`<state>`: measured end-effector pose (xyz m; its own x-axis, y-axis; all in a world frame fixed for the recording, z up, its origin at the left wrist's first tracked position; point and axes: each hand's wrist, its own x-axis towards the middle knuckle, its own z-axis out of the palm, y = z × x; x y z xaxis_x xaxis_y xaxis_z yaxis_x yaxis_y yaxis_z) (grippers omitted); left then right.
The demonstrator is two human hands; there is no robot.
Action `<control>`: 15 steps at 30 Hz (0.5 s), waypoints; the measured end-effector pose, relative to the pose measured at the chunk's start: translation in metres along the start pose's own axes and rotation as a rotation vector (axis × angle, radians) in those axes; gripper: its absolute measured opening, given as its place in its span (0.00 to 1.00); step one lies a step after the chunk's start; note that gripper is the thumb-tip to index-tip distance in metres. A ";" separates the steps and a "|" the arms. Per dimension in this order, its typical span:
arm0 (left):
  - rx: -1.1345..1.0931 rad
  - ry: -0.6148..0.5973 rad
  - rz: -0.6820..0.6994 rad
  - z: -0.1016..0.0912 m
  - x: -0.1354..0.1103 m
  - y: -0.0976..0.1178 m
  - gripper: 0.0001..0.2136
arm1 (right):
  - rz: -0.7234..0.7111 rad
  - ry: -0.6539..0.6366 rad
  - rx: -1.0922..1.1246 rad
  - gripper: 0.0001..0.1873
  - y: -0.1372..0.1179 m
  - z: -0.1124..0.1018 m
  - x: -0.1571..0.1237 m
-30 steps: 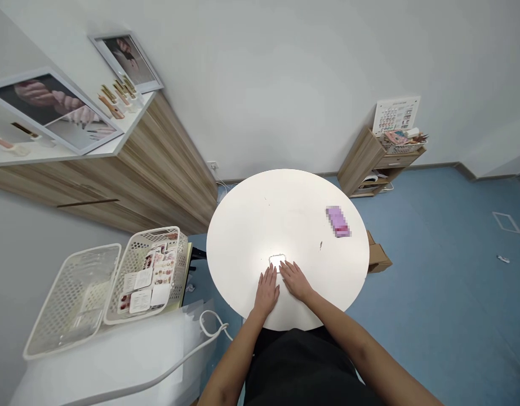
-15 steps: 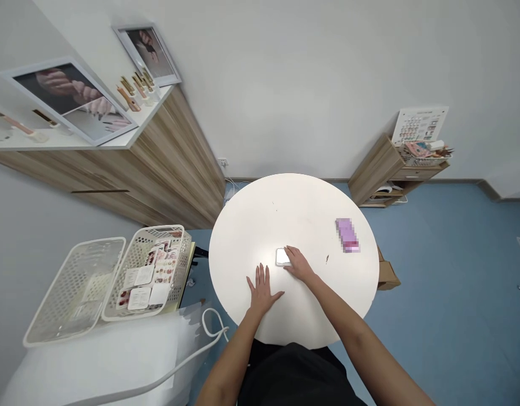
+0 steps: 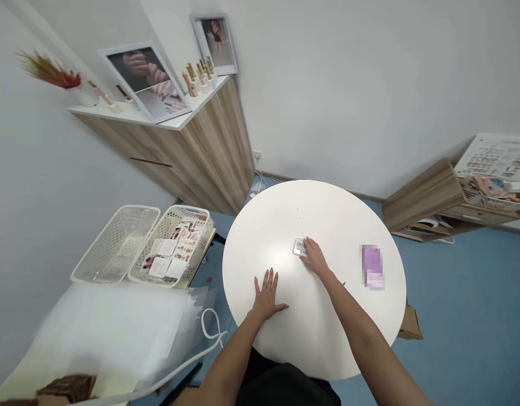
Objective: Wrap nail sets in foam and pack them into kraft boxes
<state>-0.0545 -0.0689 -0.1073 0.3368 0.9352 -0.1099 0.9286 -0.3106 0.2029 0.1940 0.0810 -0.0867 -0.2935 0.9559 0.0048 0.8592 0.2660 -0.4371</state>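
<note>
On a round white table, my left hand lies flat with its fingers spread and nothing in it. To its upper right, my right hand has its thumb and fingers around the right side of a small flat rectangular case. The case is pale with rounded corners and a greyish pattern on its face, too small to read. It lies on the tabletop, its right end partly hidden by my fingers.
A blurred purple item lies on the table's right side. To the left stand two white plastic baskets, one holding cards. A wooden cabinet bears framed pictures and bottles. At right stands a low shelf; a cardboard box sits below the table.
My view has turned left, so the scene sits further right. The case's face went from plain white to a greyish pattern. Both hands keep about the same places on the table.
</note>
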 end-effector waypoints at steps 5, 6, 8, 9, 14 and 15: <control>-0.112 -0.038 0.017 -0.006 0.002 0.004 0.51 | -0.080 0.118 -0.065 0.32 -0.030 0.004 -0.023; -0.145 -0.043 0.031 -0.009 0.002 0.004 0.51 | -0.115 0.134 -0.056 0.31 -0.040 0.005 -0.027; -0.214 -0.042 0.049 -0.015 0.002 0.004 0.50 | -0.183 0.144 -0.031 0.30 -0.063 0.010 -0.035; -0.252 -0.031 0.049 -0.019 0.000 0.002 0.45 | -0.215 0.139 -0.016 0.29 -0.076 0.013 -0.038; -0.504 0.226 -0.163 -0.042 -0.045 -0.018 0.17 | -0.365 0.084 0.062 0.26 -0.150 0.034 -0.043; -0.536 0.292 -0.216 -0.047 -0.061 -0.026 0.16 | -0.390 0.069 0.076 0.26 -0.166 0.040 -0.043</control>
<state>-0.1063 -0.1105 -0.0601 0.0247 0.9984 0.0514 0.7385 -0.0529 0.6722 0.0471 -0.0096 -0.0499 -0.5600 0.7922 0.2427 0.6549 0.6027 -0.4559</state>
